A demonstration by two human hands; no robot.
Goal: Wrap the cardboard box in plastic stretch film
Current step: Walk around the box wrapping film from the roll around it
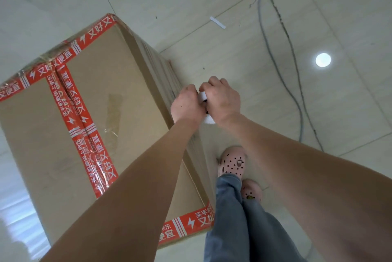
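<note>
A large cardboard box (110, 83) with red printed tape along its seams and edges stands on the floor at the left. Clear stretch film (158, 64) lies in bands over its right side. Both hands meet beside that side. My left hand (186, 103) and my right hand (222, 98) are both closed around a white film roll (204, 97), which is mostly hidden between them. A sheet of film (202, 151) stretches from the roll down toward the box's near right corner.
The floor is pale tile. Thin cables (282, 49) run across it at the right, and a white strip of paper (217, 22) lies beyond the box. My feet in pink perforated clogs (232, 162) stand just right of the box's near corner.
</note>
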